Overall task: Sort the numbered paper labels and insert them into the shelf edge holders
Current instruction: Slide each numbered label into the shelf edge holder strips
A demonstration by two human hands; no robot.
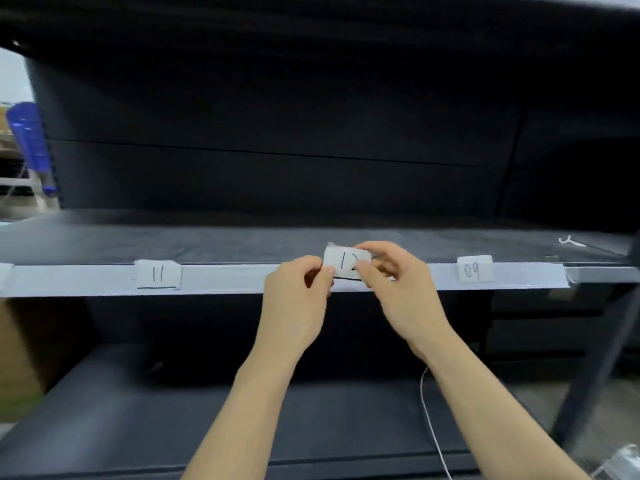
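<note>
Fingers (323,271) of the left hand (294,296) pinch the left edge of label 12 (344,262), and the right hand (398,282) pinches its right edge between thumb and fingertips, the thumb covering part of the 2. Both hands are thus curled round this one slip and hold nothing else. The slip sits at the holder strip (225,277) along the front of the shelf (207,239), roughly midway between label 11 (158,274) on the left and label 09 (475,269) on the right. Its top edge stands above the strip and its lower edge lies against the strip face. Whether the bottom has entered the channel I cannot tell, as the fingers hide the corners. Labels 11 and 09 look seated, flat and upright, so I judge two placed on this stretch and a third being fitted. A white scrap at the strip's far left end may be another label, but it is cut off by the frame. No spare slips show in either hand or on the shelf, so how many remain cannot be read here. The order 11, 12, 09 is not a plain run, and 09 may yet need checking. What is left for 12, I judge, is pressing it down until it sits level with its neighbours.
</note>
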